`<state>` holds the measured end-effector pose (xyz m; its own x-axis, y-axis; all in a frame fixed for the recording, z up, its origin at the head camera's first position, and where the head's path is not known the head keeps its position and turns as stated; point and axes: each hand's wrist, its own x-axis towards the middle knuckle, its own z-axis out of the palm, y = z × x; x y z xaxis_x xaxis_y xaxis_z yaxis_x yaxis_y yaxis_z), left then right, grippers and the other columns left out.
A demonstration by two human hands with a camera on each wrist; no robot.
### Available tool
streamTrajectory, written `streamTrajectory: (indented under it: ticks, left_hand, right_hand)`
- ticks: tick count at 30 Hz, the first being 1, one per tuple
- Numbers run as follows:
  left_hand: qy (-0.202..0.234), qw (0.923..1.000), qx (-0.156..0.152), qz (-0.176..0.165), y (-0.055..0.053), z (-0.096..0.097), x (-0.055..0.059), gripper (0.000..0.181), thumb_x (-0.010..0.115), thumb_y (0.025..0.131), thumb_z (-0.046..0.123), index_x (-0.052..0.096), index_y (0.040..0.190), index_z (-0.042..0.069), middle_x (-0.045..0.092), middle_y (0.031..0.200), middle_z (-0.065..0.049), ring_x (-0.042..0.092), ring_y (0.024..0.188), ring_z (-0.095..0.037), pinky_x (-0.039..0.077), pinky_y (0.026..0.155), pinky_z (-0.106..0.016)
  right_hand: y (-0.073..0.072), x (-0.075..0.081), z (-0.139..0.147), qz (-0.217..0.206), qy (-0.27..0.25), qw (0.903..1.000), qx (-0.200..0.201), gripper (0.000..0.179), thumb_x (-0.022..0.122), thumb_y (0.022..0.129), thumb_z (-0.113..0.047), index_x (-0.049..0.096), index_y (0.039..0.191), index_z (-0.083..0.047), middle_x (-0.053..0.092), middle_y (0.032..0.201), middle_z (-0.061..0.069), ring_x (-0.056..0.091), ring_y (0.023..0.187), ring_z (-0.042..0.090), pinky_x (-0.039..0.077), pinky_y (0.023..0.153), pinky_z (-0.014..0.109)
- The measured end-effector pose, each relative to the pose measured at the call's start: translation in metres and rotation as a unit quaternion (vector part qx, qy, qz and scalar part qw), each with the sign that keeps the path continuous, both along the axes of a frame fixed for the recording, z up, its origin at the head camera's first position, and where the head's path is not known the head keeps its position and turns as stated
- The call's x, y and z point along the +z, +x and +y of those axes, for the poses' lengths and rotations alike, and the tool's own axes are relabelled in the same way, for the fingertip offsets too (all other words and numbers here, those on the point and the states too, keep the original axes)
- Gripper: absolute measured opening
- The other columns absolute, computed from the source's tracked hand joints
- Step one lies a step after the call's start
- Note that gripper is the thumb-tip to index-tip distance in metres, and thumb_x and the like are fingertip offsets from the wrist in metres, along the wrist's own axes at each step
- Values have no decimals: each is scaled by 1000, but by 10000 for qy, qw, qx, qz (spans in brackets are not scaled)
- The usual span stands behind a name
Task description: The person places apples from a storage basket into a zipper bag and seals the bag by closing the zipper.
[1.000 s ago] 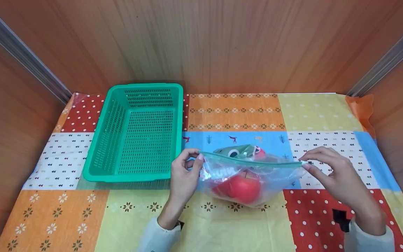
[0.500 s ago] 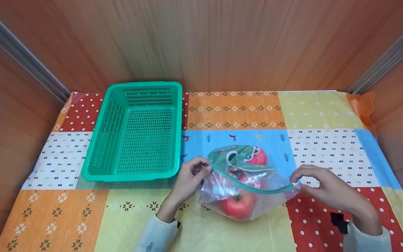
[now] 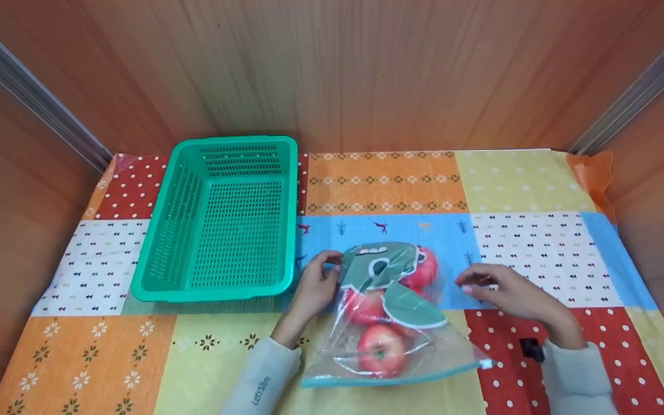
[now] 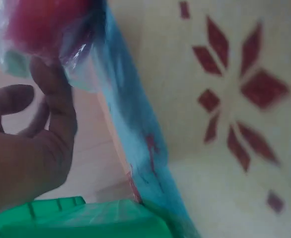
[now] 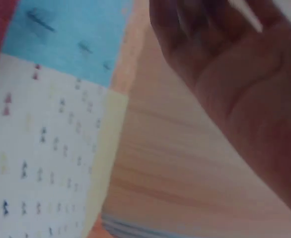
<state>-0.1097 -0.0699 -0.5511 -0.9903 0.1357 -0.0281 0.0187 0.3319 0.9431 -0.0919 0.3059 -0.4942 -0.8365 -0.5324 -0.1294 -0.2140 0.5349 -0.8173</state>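
A clear zip bag (image 3: 410, 305) with green cartoon print lies on the patterned cloth. Several red apples (image 3: 381, 349) show through its plastic. Its blue-green zip strip (image 3: 389, 381) faces the near side, a white slider (image 3: 486, 363) at the right end. Beside the bag's upper left edge is my left hand (image 3: 316, 288), fingers loosely bent; in the left wrist view a fingertip is right at the plastic under an apple (image 4: 48, 25). My right hand (image 3: 510, 294) hovers apart from the bag on its right, fingers relaxed and holding nothing.
A green perforated basket (image 3: 291, 230) stands left of the bag, close to my left hand. Wooden panels (image 3: 378, 75) enclose the back and both sides. The patchwork tablecloth (image 3: 240, 369) covers the surface, its orange corner (image 3: 594, 178) bunched against the right panel.
The bag's zip edge has come down toward the near side, and the bag now lies flat. Both hands have let go of the zip ends; the right one has drawn off the bag.
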Motion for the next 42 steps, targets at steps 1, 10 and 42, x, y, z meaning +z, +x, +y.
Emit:
streamTrajectory:
  ticks: [1,10,42]
  left_hand:
    - [-171,9998,7,-93,-2,2,-1,29,57,106,1,63,134,-1,66,130,-20,66,111,-33,57,99,-47]
    - [-833,9965,-35,-68,-23,11,-11,37,54,105,-6,59,141,-2,66,133,-23,61,127,-40,46,115,-57]
    - [-1608,9647,1904,848,-63,41,34,16,67,102,3,78,110,11,74,107,-5,71,99,-25,57,84,-43]
  right_hand:
    - [-4,-4,-5,100,160,9995,-266,29,67,104,-13,67,131,-2,69,124,18,66,110,20,55,93,26]
    - [-31,-37,-41,781,458,9904,-1047,41,65,102,-1,59,142,3,64,129,21,67,111,35,56,99,49]
    - [-87,-6,-44,1835,1194,9520,-2138,9,65,104,-4,72,105,1,60,113,18,57,105,36,52,85,50]
